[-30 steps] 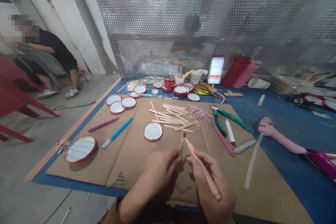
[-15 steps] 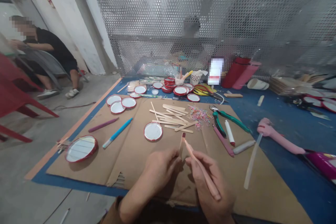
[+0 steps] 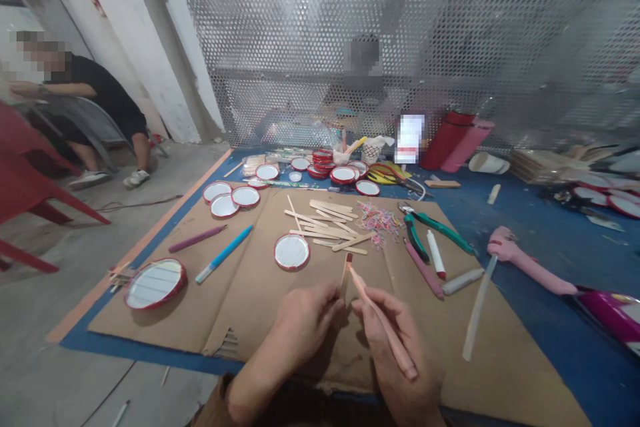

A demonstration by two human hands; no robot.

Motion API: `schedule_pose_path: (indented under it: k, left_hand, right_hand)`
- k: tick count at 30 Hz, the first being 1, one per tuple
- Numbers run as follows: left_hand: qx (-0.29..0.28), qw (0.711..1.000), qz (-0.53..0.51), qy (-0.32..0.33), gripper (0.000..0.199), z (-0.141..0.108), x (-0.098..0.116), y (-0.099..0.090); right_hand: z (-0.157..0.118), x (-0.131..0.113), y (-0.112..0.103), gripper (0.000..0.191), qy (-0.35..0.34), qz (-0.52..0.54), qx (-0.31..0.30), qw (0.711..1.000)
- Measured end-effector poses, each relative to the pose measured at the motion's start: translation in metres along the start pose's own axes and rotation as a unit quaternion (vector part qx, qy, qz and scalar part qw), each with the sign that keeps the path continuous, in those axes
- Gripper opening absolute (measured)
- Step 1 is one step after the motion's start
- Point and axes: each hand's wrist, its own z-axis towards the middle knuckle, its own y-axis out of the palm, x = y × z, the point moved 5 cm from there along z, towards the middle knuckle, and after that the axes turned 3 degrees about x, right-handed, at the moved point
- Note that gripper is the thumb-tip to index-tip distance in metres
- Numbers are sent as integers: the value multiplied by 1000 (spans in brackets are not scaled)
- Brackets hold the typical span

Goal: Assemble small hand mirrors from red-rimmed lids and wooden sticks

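Note:
My left hand (image 3: 311, 320) pinches a wooden craft stick (image 3: 345, 278) upright, its top end coloured dark red. In my right hand (image 3: 395, 340) is a pale pink marker (image 3: 386, 327), held like a pen, with its tip touching or very close to the stick just below the red end. Beyond my hands lies a loose pile of craft sticks (image 3: 327, 223) on the cardboard (image 3: 260, 307). A round white lid with a red rim (image 3: 292, 251) is left of the pile. Small coloured rubber bands (image 3: 379, 220) are heaped to its right.
Green-handled pliers (image 3: 445, 232), several markers and a pink glue gun (image 3: 530, 267) lie to the right. A lid with lines and sticks attached (image 3: 156, 283) sits at left. More lids (image 3: 344, 174) are stacked at the back, before a perforated metal panel (image 3: 300, 33). A person (image 3: 100, 87) sits far left.

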Motion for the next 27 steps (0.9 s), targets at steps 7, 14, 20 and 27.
schedule_pose_path:
  k: [7, 14, 20, 27]
  left_hand:
    - [-6, 1000, 7, -4, 20, 0, 1, 0]
    - [-7, 1000, 1, 0, 20, 0, 0, 0]
    - [2, 1000, -3, 2, 20, 1, 0, 0]
    - [5, 1000, 0, 8, 20, 0, -1, 0]
  right_hand:
    - [1, -2, -1, 19, -13, 4, 25, 1000]
    - [0, -4, -2, 18, 13, 26, 29, 999]
    - [0, 3, 0, 20, -7, 30, 8, 999]
    - [-1, -6, 0, 15, -16, 13, -3, 1000]
